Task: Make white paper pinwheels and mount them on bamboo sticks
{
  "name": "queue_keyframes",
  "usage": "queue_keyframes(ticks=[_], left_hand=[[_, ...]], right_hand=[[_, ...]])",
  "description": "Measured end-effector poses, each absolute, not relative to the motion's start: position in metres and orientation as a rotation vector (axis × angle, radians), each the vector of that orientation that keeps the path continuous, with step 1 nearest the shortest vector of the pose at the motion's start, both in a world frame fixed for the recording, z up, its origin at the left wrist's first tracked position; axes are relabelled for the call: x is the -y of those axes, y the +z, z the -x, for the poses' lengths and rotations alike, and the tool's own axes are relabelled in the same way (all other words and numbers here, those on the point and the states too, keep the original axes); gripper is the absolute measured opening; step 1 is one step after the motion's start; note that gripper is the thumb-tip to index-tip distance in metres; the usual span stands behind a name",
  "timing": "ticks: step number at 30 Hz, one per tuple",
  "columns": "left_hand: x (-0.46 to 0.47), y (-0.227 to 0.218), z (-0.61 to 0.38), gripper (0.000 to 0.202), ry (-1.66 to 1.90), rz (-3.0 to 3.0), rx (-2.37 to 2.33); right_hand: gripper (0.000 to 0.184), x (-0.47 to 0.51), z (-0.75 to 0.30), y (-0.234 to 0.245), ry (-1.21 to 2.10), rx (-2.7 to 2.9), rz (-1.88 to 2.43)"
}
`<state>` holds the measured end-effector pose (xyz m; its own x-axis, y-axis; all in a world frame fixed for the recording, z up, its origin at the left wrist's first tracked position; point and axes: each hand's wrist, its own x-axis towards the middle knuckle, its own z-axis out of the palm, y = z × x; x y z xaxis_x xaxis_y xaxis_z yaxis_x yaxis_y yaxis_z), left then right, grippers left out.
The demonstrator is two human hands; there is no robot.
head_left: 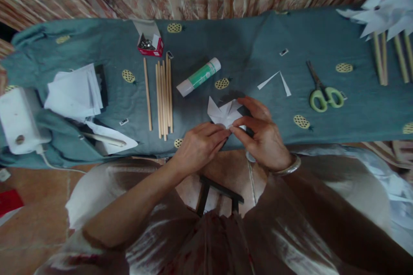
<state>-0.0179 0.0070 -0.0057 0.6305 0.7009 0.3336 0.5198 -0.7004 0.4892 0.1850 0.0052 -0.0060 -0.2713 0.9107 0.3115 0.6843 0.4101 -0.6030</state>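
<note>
Both of your hands meet at the centre of the frame, at the near edge of the table: your left hand (198,146) and your right hand (263,135) each pinch the folded white paper pinwheel head (226,114) with their fingertips, the grips closed on its lower corner. The paper rests on the blue-grey cloth (245,43) covering the table, its pointed flaps fanned up and away from you.

Judging by how things lie, the folding looks partly done: the flaps are gathered toward the middle, but the piece has no stick on it yet. Finished white paper pinwheels on wooden sticks (383,13) lie at the upper right of the frame, which suggests several are complete already.

Left of centre lies a row of plain wooden dowels (163,96), so more remain to be made. Just above your hands lies a white glue stick with a green label (199,76), tilted on its side. A small open red box of metal pins (150,43) sits at upper centre-left. Green-handled scissors (322,92) lie shut to the right, with two thin white paper offcuts (279,81) between them and the glue. A loose stack of white paper sheets (75,92) sits at the left, well apart from your hands.
</note>
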Motion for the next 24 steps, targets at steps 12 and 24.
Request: queue_keyframes(ticks=[12, 24], left_hand=[[-0.0076, -0.0036, 0.0163, 0.018, 0.761, -2.524, -1.004], [-0.0085, -0.0041, 0.0166, 0.019, 0.718, -2.509, -1.027]], right_hand=[[0.009, -0.0041, -0.1776, -0.0089, 0.387, 2.012, 1.383], [0.009, -0.0028, -0.1756, -0.0098, 0.363, 1.995, 1.434]])
